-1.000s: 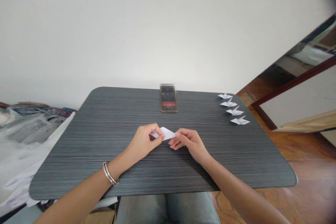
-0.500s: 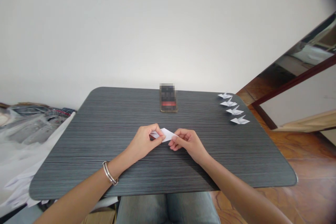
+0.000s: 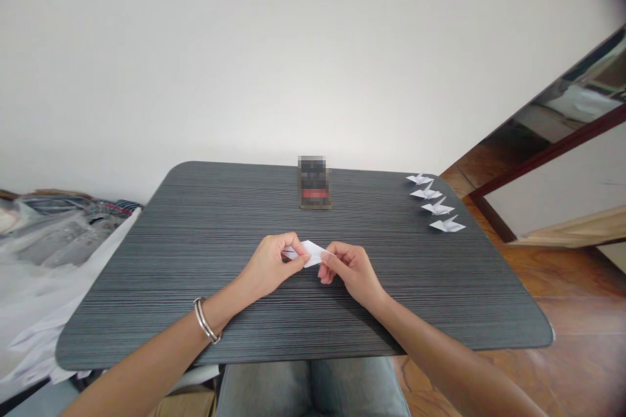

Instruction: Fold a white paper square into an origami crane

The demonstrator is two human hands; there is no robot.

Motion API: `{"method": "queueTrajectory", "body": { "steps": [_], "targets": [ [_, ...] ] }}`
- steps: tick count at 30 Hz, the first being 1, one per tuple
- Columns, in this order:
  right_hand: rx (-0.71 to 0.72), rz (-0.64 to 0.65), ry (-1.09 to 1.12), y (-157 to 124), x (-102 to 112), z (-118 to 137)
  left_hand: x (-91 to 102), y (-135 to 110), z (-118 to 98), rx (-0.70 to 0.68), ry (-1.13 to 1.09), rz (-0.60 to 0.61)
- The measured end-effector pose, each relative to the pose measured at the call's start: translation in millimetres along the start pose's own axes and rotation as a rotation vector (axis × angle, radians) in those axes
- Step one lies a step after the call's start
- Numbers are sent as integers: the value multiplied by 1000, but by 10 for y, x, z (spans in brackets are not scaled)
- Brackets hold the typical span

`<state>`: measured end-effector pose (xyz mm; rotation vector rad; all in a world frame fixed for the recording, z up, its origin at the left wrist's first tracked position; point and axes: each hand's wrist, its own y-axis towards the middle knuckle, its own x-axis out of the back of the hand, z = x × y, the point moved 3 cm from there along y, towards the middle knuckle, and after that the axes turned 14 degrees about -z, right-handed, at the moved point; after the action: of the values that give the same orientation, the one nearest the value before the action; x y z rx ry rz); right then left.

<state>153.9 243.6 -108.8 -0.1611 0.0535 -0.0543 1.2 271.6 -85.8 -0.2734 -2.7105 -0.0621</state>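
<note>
Over ridged grey table, left hand and right hand pinch creased white paper.

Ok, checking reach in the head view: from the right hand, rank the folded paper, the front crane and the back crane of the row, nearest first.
1. folded paper, centre, pinched by the right hand.
2. front crane, out to the right.
3. back crane, far right, end of the row.
</note>
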Motion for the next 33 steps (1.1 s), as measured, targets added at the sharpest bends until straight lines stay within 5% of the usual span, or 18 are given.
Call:
{"method": "queueTrajectory", "body": {
  "steps": [15,25,33],
  "targets": [
    [31,-6,-27,-6,6,-20,-7,-9,16,38,-53,60],
    [18,-31,-26,12,2,-5,-40,7,50,126,-286,72],
    [-9,17,-72,8,-22,-32,-57,-7,69,68,-282,140]
  ]
}}
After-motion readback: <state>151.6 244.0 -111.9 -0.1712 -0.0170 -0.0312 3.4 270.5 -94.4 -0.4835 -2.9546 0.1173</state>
